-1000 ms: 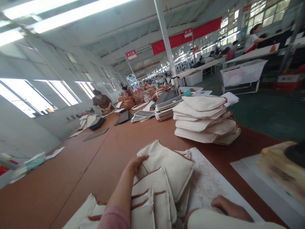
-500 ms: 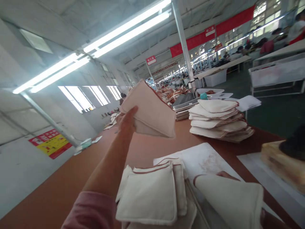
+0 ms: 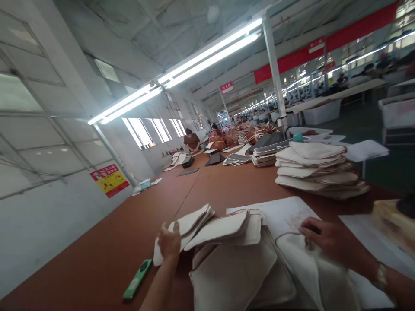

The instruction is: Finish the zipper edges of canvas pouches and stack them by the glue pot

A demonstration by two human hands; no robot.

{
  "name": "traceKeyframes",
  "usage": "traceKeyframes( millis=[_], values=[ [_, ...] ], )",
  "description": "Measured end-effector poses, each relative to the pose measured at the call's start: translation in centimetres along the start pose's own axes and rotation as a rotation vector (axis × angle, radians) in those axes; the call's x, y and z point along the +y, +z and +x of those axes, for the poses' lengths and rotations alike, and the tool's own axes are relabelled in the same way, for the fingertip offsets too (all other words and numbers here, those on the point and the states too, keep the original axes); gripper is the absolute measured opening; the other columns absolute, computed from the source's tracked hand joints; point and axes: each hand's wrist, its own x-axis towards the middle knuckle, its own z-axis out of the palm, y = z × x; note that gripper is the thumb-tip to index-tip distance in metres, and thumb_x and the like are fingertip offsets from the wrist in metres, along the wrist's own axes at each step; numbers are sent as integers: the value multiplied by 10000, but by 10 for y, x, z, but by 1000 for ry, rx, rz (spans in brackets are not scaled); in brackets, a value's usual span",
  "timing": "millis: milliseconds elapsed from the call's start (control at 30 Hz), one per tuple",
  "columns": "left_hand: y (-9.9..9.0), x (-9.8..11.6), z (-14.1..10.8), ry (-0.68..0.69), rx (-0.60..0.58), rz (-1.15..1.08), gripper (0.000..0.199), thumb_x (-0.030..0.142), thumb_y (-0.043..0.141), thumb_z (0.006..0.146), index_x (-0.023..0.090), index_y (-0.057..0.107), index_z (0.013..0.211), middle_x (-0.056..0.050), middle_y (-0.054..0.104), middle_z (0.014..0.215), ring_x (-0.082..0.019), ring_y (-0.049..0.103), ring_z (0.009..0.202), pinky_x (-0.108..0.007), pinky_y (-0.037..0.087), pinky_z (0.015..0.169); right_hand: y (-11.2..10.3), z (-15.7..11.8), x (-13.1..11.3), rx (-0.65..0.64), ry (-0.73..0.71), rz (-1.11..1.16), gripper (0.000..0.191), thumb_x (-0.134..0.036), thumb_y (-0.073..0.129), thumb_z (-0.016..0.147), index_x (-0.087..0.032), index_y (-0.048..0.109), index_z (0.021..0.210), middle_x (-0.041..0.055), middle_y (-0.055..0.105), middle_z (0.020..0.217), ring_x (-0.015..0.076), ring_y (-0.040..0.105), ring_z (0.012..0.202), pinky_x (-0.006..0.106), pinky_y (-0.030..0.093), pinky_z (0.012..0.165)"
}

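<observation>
My left hand [image 3: 170,242] rests at the left end of a small pile of cream fabric panels [image 3: 191,222], its fingers apart against the top panel. My right hand [image 3: 327,239], with a band at the wrist, is closed on the brown-stitched edge of a cream fabric panel [image 3: 298,255], which bends below the fingers. Between the hands lies a stack of cream panels [image 3: 233,272], with smaller panels [image 3: 223,226] on top. Part of the right fingers is hidden by the hand itself.
A green phone [image 3: 138,280] lies on the brown table [image 3: 106,250] at the left. White paper [image 3: 287,207] lies beyond the stack. A taller pile of cream panels [image 3: 317,168] stands at the right, grey panels [image 3: 238,159] farther back. A person [image 3: 192,141] works at the far end.
My left hand has come down from holding a panel raised over the table to the pile at the left. My right hand has shifted to the panel's upper edge. The view has turned left.
</observation>
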Motion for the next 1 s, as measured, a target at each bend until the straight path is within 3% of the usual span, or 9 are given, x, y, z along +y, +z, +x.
traceKeyframes(
  millis=[100, 167, 200, 233, 367, 533, 700, 833, 1000],
  values=[
    [13, 17, -64, 191, -265, -286, 351, 332, 395, 1004, 143, 566, 1245, -124, 650, 1205, -238, 606, 1139, -366, 479, 982, -1, -17, -53, -214, -53, 115, 245, -431, 616, 822, -190, 650, 849, 31, 637, 742, 193, 572, 680, 274, 447, 613],
    [15, 35, -110, 341, -484, -447, 353, 421, 449, 975, 201, 609, 1199, -70, 690, 1137, -214, 641, 1066, -298, 499, 933, 0, -32, -88, -392, -87, 225, 212, -384, 634, 836, -180, 636, 895, 10, 602, 734, 164, 538, 664, 247, 421, 583],
    [14, 44, -131, 428, -636, -549, 363, 469, 450, 965, 212, 643, 1134, -56, 706, 1065, -202, 659, 990, -279, 514, 880, 0, -41, -103, -452, -110, 269, 187, -355, 633, 848, -177, 633, 904, 6, 596, 748, 153, 526, 666, 239, 412, 582],
    [11, 52, -149, 509, -919, -763, 398, 484, 453, 962, 188, 624, 1166, -87, 690, 1083, -220, 644, 996, -299, 506, 873, -1, -48, -115, -486, -138, 299, 166, -335, 636, 857, -173, 632, 896, 5, 593, 761, 145, 515, 673, 234, 407, 589],
    [-5, 69, -186, 367, -1376, -1166, 378, 483, 575, 914, 198, 566, 1161, -43, 617, 909, -163, 579, 820, -248, 457, 713, -17, -71, -135, -437, -218, 342, 151, -303, 682, 850, -167, 624, 877, -21, 559, 725, 112, 465, 642, 211, 379, 574],
    [-14, 79, -190, 215, -1865, -1133, 358, 427, 754, 791, 145, 660, 991, -22, 545, 821, -147, 510, 804, -251, 415, 769, -34, -86, -128, -352, -227, 374, 228, -347, 690, 856, -167, 636, 985, -8, 570, 779, 118, 490, 679, 215, 401, 610],
    [-9, 84, -191, 53, -1923, -978, 325, 356, 800, 751, 129, 681, 951, -26, 568, 816, -109, 464, 716, -208, 358, 647, -44, -91, -112, -404, -86, 412, 383, -467, 382, 1014, -158, 581, 1122, 30, 582, 866, 141, 507, 748, 244, 419, 666],
    [2, 89, -184, 89, -1919, -868, 412, 428, 841, 668, 119, 691, 896, -26, 581, 770, -130, 495, 700, -223, 378, 631, -54, -88, -104, -569, -87, 238, 283, -402, 507, 969, -141, 615, 950, 9, 579, 818, 130, 483, 723, 221, 388, 632],
    [15, 100, -176, 158, -1828, -806, 417, 474, 848, 632, 131, 689, 806, -5, 574, 683, -137, 532, 655, -232, 388, 612, -56, -85, -104, -493, -56, 176, 226, -346, 526, 957, -151, 589, 861, -12, 542, 757, 120, 456, 696, 213, 372, 618]
  ],
)
